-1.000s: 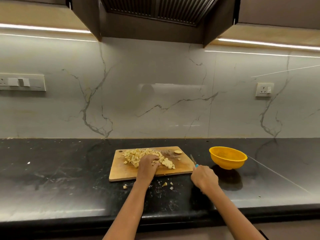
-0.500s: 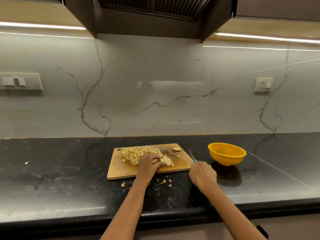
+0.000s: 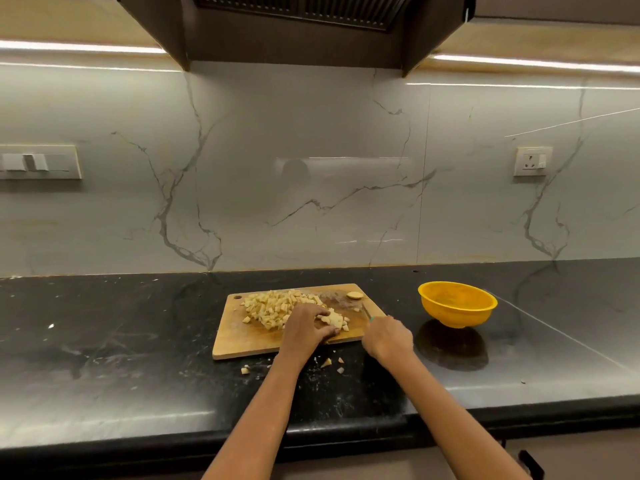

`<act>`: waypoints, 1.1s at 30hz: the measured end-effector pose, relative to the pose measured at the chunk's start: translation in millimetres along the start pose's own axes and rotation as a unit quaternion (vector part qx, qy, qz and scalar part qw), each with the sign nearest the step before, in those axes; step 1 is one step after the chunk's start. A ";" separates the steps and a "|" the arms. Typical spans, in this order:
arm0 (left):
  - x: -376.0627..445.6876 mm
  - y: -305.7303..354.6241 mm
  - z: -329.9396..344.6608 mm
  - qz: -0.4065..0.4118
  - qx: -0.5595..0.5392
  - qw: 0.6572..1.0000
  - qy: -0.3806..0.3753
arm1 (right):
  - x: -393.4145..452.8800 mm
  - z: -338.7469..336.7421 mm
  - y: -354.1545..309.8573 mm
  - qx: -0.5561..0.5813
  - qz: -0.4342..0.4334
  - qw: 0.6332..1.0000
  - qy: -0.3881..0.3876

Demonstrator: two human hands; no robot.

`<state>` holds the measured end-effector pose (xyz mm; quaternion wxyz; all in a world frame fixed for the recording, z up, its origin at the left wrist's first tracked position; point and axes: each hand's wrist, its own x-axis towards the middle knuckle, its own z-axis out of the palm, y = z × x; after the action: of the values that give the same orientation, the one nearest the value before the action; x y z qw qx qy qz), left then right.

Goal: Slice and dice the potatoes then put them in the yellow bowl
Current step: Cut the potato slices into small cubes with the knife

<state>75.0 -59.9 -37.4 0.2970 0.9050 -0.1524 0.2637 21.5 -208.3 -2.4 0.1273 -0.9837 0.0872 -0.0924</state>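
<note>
Barely anything has shifted in the last second: both hands sit where they were, and the knife tip has edged slightly closer over the board's right edge.

Going left to right. On the dark bench [image 3: 104,341], a few stray potato bits [image 3: 245,370] lie just off the front edge of the cutting board [image 3: 242,341]. On the board, the heap of diced potato [image 3: 273,306] covers the back-left part and runs towards the middle. The left hand [image 3: 304,327] rests at the board's front-centre, fingers curled down over one last pale chunk [image 3: 334,318] to pin it. One thin slice [image 3: 354,295] sits alone at the back-right corner.

Next, the right hand [image 3: 388,337], just off the board's right edge, fingers wrapped round the handle of a small knife [image 3: 366,311] whose blade angles in over the board. Well to the right, towards the back of the bench, the yellow bowl [image 3: 457,303] stands apart from the board and looks empty.

My read: dicing is nearly done and nothing has gone in the bowl. Cut potato is light, firm and wet, so it will be slippery, and small cubes scatter easily, as the strays show. Best to pin that last chunk from above with fingertips tucked back. For the transfer, scooping handfuls from under the heap's edges, or carrying the board over, should lose fewer pieces.
</note>
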 end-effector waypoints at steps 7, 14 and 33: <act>17.9 11.4 11.7 0.022 0.117 0.992 -0.042 | 31.4 -5.1 -2.3 0.101 -0.039 0.994 0.031; 41.6 5.4 15.9 -0.046 0.140 0.987 0.066 | 79.5 6.8 11.3 0.180 -0.055 0.973 0.133; 81.3 9.8 29.6 -0.101 0.252 0.960 0.063 | 138.9 37.9 24.4 0.399 -0.031 0.902 0.161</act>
<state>148.4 -95.5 -7.1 0.0932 0.9428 0.0299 0.3185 160.0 -249.7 -22.7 0.4902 -0.8247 0.0318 -0.2802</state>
